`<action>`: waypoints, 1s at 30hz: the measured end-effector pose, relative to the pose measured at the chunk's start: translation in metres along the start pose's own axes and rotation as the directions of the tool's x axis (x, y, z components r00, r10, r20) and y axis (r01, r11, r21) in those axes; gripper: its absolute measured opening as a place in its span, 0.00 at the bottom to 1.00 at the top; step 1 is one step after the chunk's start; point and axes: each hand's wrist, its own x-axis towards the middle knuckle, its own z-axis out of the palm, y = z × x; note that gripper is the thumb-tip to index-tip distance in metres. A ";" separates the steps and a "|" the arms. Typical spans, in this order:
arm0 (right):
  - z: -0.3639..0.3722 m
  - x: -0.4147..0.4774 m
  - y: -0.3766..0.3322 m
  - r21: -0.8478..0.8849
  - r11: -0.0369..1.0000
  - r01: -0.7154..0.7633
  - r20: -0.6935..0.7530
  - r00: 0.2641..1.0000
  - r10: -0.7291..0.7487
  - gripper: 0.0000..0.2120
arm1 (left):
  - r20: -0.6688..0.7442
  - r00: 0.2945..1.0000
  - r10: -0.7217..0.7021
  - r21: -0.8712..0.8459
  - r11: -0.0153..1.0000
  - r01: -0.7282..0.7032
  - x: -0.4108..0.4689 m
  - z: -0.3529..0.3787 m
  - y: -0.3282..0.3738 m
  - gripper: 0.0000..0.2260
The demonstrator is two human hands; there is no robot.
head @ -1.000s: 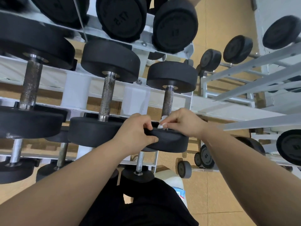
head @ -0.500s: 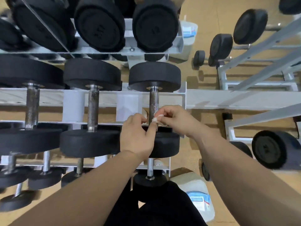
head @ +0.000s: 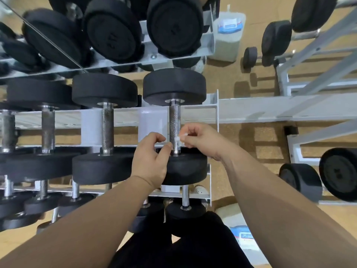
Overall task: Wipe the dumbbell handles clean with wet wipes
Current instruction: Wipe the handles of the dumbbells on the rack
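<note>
A black dumbbell (head: 174,86) lies on the middle shelf of the white rack (head: 251,111), its knurled metal handle (head: 174,120) pointing toward me. My right hand (head: 201,139) pinches a small white wet wipe (head: 178,138) against the handle's near end. My left hand (head: 149,159) hovers over the near black weight, fingers curled, its thumb tip touching the handle's left side. Whether the left fingers also hold part of the wipe is hidden.
More dumbbells (head: 105,117) lie in a row to the left, others on the shelves above and below. A second rack (head: 316,74) with dumbbells stands at the right. A white wipes tub (head: 243,238) sits on the tan floor by my legs; a mirror above reflects it.
My left hand has left the near weight's edge and risen to the handle. My right hand with the wipe has slid slightly up the handle. The view has tilted downward.
</note>
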 end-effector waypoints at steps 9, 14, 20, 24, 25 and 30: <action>0.012 0.009 -0.010 0.073 0.997 0.005 -0.158 0.987 0.007 0.02 | 0.022 0.999 0.031 -0.010 0.999 -0.030 -0.002 -0.002 0.001 0.14; 0.015 -0.021 -0.029 -0.274 0.959 -0.079 -0.018 0.997 0.077 0.03 | 0.116 0.993 0.037 0.048 0.998 -0.042 0.004 -0.013 0.001 0.12; 0.086 -0.009 -0.084 -0.247 0.966 0.079 -0.211 0.968 -0.133 0.02 | -0.008 0.954 0.301 0.100 0.949 -0.299 -0.001 -0.089 -0.022 0.05; 0.145 0.005 -0.101 -0.233 0.972 0.023 -0.307 0.947 -0.096 0.05 | -0.102 0.954 0.281 0.152 0.952 -0.265 0.012 -0.154 -0.067 0.05; 0.158 0.008 -0.103 -0.208 0.978 -0.001 -0.329 0.942 -0.069 0.05 | -0.112 0.962 0.247 0.148 0.962 -0.230 0.018 -0.167 -0.080 0.06; 0.210 0.020 -0.108 -0.073 0.994 -0.079 -0.363 0.931 0.047 0.08 | -0.008 1.000 0.030 -0.010 1.000 -0.030 0.044 -0.190 -0.122 0.07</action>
